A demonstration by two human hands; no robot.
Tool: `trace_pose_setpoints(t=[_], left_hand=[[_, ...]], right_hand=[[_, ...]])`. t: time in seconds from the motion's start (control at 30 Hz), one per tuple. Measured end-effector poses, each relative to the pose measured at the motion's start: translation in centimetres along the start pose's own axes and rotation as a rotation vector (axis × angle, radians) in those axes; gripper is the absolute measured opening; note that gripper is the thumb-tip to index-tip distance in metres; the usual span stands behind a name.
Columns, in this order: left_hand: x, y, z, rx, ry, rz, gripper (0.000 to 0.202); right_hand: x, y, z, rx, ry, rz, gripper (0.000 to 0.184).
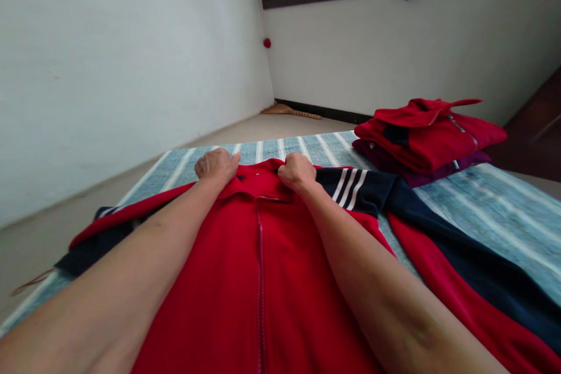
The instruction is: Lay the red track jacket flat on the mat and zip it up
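Left hand and right hand pinch tight on the collar of a red zip track jacket, at twelve o'clock; folded red clothes lie at two o'clock.

One red zip track jacket before me: navy sleeves, white stripes, zipped, spread face-up on the striped blue mat.

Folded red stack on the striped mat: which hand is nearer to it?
Right. The right hand grips the spread red jacket's collar, close to the folded red stack; the left hand grips the collar's far side, farther from the stack.
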State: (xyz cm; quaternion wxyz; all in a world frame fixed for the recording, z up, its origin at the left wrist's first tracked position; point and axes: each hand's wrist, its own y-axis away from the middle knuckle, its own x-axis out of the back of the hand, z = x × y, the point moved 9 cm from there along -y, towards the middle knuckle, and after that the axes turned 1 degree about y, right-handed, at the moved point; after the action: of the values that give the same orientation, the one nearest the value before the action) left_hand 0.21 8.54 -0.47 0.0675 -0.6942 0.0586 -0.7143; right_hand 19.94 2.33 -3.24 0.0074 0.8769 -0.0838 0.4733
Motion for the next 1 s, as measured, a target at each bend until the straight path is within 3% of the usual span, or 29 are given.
trace_pose_setpoints(t=[0.1,0.23,0.33,0.4,0.5,0.6,0.7,0.83,1.0], left_hand=[[2.1,2.3,0.6,0.032,-0.028,0.127,0.052],[3.6,7.4,3.8,-0.226,0.015,0.234,0.038],[3.0,11.5,6.0,-0.431,0.102,0.222,0.035],[1.8,13.1,6.7,-0.467,0.139,0.155,0.034],[-0.5,13.7,6.8,-0.409,0.124,0.032,0.034],[-1.7,13.5,6.4,-0.364,0.132,0.007,0.042],[-2.1,13.4,6.1,-0.361,0.179,0.008,0.045],[-2.3,13.4,6.0,-0.376,0.227,-0.006,0.045],[-1.7,13.6,5.7,-0.357,0.235,-0.021,0.05]], right_hand=[[0.0,0.0,-0.1,-0.001,-0.006,-0.005,0.024],[0.0,0.0,-0.1,-0.003,-0.002,-0.008,0.022],[0.0,0.0,-0.1,-0.015,0.006,-0.005,0.023],[0.0,0.1,-0.1,-0.022,0.009,-0.002,0.024],[0.0,0.2,0.0,-0.03,0.009,0.002,0.026],[-0.2,0.1,0.3,-0.036,0.004,-0.003,0.032],[-0.5,-0.3,0.4,-0.008,-0.003,-0.032,0.039],[-0.8,-0.3,0.1,0.075,-0.022,-0.137,0.035],[1.0,1.8,-1.3,0.216,0.012,-0.171,0.056]])
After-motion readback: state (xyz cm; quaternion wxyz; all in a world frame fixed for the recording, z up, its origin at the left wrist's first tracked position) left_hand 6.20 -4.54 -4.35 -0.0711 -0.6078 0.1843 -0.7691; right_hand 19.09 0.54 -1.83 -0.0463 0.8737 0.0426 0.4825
